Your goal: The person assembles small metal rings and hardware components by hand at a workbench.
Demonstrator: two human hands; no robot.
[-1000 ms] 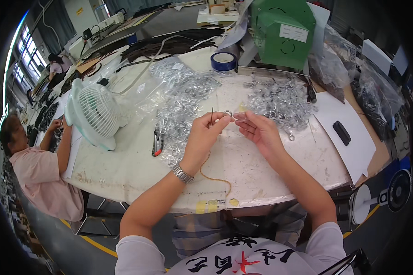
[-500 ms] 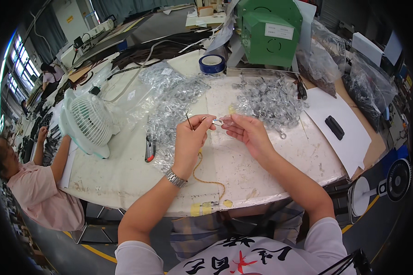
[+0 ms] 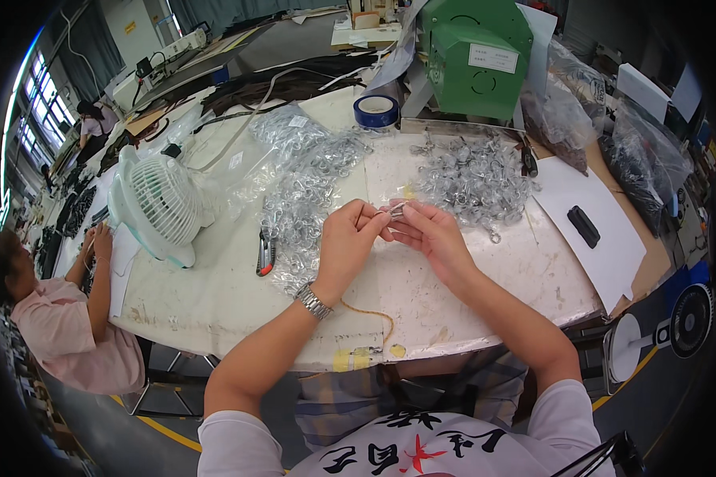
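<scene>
Above the middle of the table, my left hand (image 3: pixel 348 242) and my right hand (image 3: pixel 437 238) meet, fingertips pinched together on a small silver metal hook (image 3: pixel 397 212). Fingers cover most of it, so its exact shape cannot be made out. Beyond my right hand lies a pile of small metal hooks in clear plastic wrapping (image 3: pixel 473 179). A longer heap of similar shiny metal pieces (image 3: pixel 298 199) stretches away beyond my left hand. Beside that heap rests a utility knife (image 3: pixel 266 256). A thin yellowish cord (image 3: pixel 383 313) curves over the table below my hands.
A pale green fan (image 3: pixel 155 208) stands at the left, near a co-worker in a pink top (image 3: pixel 75 322). At the back are a blue tape roll (image 3: pixel 375 111) and a green machine (image 3: pixel 477 63). White paper (image 3: pixel 577 258) carries a black object (image 3: pixel 583 226) at the right.
My hands have drawn closer together, and the hook is now more covered by fingers. A thin dark tool that showed at my left hand is no longer visible. The co-worker's hands have come together.
</scene>
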